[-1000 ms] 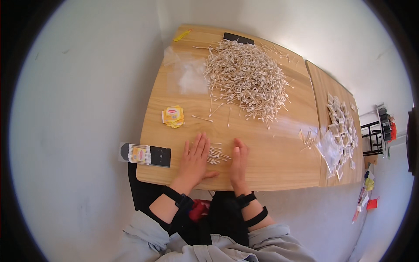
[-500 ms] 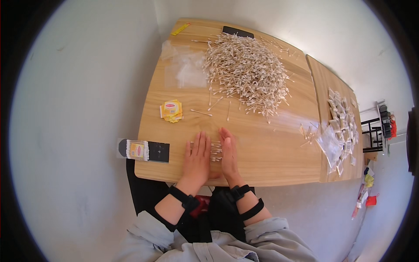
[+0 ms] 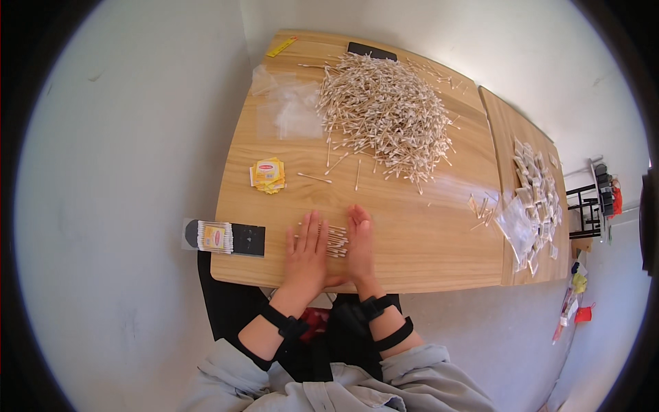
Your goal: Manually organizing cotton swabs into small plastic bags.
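Note:
A row of cotton swabs (image 3: 336,242) lies on the wooden table (image 3: 432,240) between my two hands. My left hand (image 3: 307,255) rests flat over the row's left side, fingers stretched out and covering part of it. On the other side, my right hand (image 3: 360,242) stands on edge with its fingers straight, its palm facing the swab ends. Further left, a clear bag of swabs with a yellow card (image 3: 215,237) sits on a black plate (image 3: 248,239) at the table's edge. A stack of yellow cards (image 3: 268,175) lies beyond my left hand.
A large heap of loose swabs (image 3: 384,110) covers the far middle. Clear plastic bags (image 3: 292,106) lie left of it, with a black flat object (image 3: 372,51) and a yellow strip (image 3: 281,47) behind. Filled packets (image 3: 539,199) pile up at the right, near a few stray swabs (image 3: 484,208).
My hands have shifted very slightly, and the left fingers are spread a little more. More of the swab row shows between my hands.

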Demonstrator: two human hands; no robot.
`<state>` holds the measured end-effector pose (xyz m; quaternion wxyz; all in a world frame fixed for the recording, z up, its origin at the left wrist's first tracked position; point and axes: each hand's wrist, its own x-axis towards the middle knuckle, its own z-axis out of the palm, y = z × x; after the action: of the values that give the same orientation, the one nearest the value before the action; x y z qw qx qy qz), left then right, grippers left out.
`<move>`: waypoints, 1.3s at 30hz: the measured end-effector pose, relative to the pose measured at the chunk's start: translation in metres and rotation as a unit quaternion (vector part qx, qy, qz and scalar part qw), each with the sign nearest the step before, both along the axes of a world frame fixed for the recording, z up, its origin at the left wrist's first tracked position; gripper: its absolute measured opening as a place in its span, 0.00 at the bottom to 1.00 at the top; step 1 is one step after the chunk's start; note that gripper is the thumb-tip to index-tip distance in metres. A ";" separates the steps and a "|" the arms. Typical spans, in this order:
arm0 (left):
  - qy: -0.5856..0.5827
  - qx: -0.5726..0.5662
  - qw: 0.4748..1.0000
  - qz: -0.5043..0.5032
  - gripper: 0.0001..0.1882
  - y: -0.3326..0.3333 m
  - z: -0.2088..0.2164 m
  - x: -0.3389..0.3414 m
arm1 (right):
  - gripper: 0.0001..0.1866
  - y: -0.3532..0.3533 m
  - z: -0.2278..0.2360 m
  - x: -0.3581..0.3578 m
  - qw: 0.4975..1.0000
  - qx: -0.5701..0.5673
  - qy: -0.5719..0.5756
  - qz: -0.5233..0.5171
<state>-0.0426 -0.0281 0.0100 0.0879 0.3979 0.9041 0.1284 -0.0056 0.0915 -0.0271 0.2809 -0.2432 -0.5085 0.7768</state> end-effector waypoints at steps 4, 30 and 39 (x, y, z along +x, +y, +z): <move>-0.012 -0.015 0.998 -0.062 0.60 -0.009 -0.003 0.004 | 0.26 0.001 -0.002 0.000 1.000 0.022 0.000 -0.003; -0.002 0.093 0.994 -0.051 0.56 -0.012 -0.010 -0.031 | 0.29 0.000 -0.005 0.001 0.999 0.040 0.009 -0.013; -0.032 0.081 0.996 -0.032 0.56 -0.013 -0.014 -0.011 | 0.30 -0.010 -0.009 0.009 0.995 0.100 -0.029 0.010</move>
<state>-0.0538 -0.0412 -0.0044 0.0882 0.4280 0.8744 0.2108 0.0033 0.0814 -0.0358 0.2810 -0.2316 -0.5939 0.7175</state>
